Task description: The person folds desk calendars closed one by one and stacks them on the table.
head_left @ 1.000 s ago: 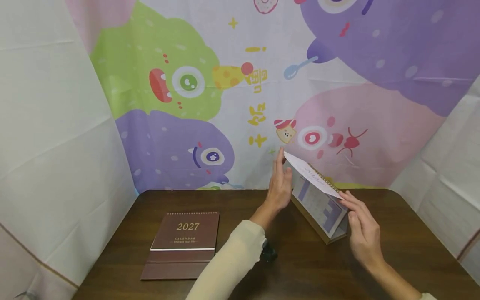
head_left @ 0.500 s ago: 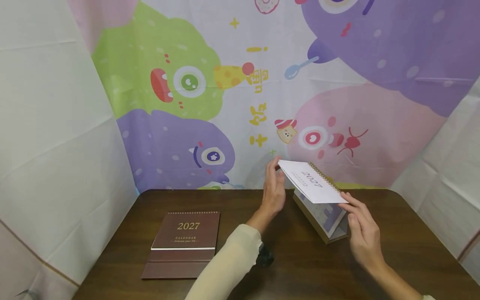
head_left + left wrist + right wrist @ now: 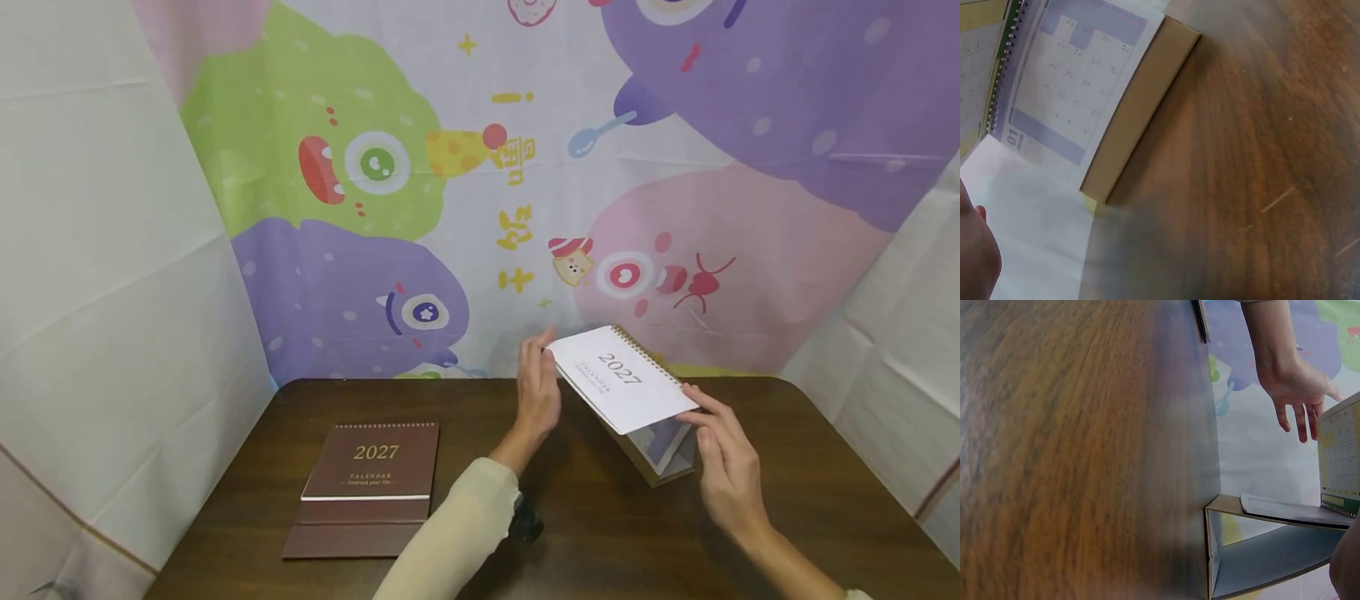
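A spiral-bound desk calendar [image 3: 618, 379] stands on its tan card stand at the right of the table. Its white "2027" sheets are raised toward the left hand. Beneath them shows a purple-and-white month page [image 3: 1072, 87]. My left hand [image 3: 538, 387] touches the free edge of those sheets, its fingers mostly straight in the right wrist view. By the spiral, my right hand [image 3: 727, 462] holds the calendar's near right end, fingertips at the sheet corner and thumb lower. The right wrist view shows the hollow stand [image 3: 1272, 556] side-on.
A maroon 2027 calendar [image 3: 367, 492] lies flat on the left of the dark wooden table [image 3: 592, 542]. A small dark object [image 3: 527, 521] sits by the left cuff. Behind the table hangs a cartoon-printed cloth [image 3: 480, 208].
The raised "2027" sheets have swung down toward the left, showing more of their face. My left hand has moved left and lower with them. The right hand stays put.
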